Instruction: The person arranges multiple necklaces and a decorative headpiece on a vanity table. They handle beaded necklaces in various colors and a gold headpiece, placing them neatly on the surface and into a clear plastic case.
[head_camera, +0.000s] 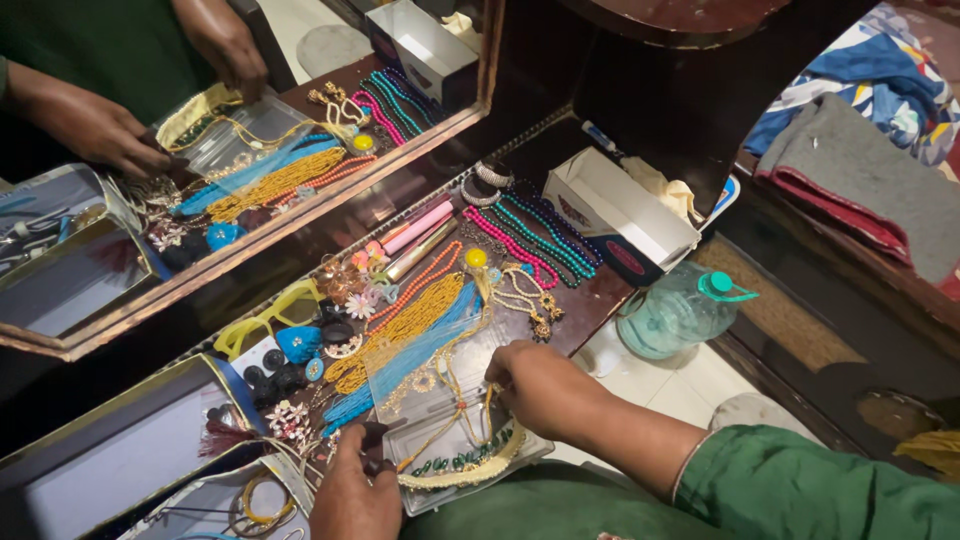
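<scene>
At the worktop's near edge, the right hand (545, 385) pinches the gold cord of a green-beaded choker (465, 465) lying in a clear packet (425, 395); the left hand (355, 490) pins the packet. The cord could snag the blue bead strands (400, 365) just beside, or the overhanging packet could slip off.

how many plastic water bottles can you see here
1: a green-capped water bottle lying on the floor beside the jewellery-covered dresser top, just below the open white box. Others may be hidden out of frame.

Dark wood dresser (640, 60) w/ mirror (300, 60); tiled floor (680, 385)
</scene>
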